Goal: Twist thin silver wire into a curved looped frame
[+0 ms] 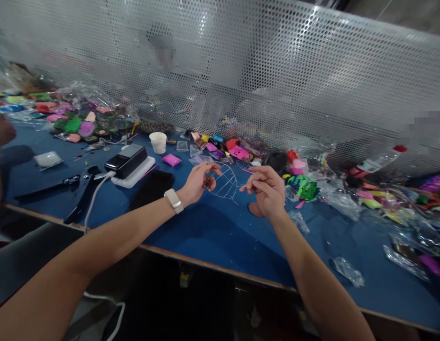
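Note:
Above the blue table, my left hand point(198, 183) grips the left side of a thin silvery wire frame point(228, 182), rounded in outline with several wires strung across it. A pale watch band circles my left wrist. To the right of the frame, my right hand point(265, 188) has its thumb and fingers pinched together close to the frame's right edge. What lies between those fingertips is too fine to make out. A brown round piece point(255, 210) rests on the table below my right hand. Just behind my left hand lies a pink packet point(171, 160).
A white paper cup point(158, 142), a black device with a cable point(126, 159) and a dark phone-like slab point(152, 188) stand left. Colourful clay and plastic bags point(81, 123) line the perforated metal screen point(220, 61). A bottle point(376, 163) lies right. Another person's hand point(1, 130) shows at far left.

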A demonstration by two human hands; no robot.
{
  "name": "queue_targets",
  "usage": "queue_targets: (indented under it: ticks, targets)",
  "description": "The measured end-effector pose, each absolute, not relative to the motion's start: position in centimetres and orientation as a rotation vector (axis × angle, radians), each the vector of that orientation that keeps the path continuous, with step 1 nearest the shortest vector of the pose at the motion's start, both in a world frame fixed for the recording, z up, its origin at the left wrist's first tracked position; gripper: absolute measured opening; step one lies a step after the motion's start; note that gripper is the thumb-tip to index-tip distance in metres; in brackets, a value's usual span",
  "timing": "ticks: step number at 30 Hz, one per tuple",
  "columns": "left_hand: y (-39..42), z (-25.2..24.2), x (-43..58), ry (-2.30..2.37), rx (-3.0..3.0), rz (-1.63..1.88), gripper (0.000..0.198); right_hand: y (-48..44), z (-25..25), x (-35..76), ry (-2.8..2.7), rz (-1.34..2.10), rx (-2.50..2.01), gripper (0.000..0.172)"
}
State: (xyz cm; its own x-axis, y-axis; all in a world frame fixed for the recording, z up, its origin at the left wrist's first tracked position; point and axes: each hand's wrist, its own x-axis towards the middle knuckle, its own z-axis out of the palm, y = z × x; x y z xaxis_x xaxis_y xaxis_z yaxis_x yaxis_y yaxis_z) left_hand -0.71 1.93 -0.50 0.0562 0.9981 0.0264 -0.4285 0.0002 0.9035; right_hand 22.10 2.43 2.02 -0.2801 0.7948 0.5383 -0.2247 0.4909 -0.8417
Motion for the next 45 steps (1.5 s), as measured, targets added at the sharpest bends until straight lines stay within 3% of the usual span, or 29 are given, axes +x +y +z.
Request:
queue_targets:
  ticks: [38, 45]
  targets:
    - [2.1, -0.9, -0.9, 0.899, 1.032, 1.212, 0.035, 2.3, 0.9, 22.2, -1.74, 0.891, -0.548, 0.023]
    - [1.9, -0.9, -1.0, 0.88, 1.154, 1.348, 0.035, 2.6, 1.3, 22.1, -1.695, 0.644, -0.694, 0.02]
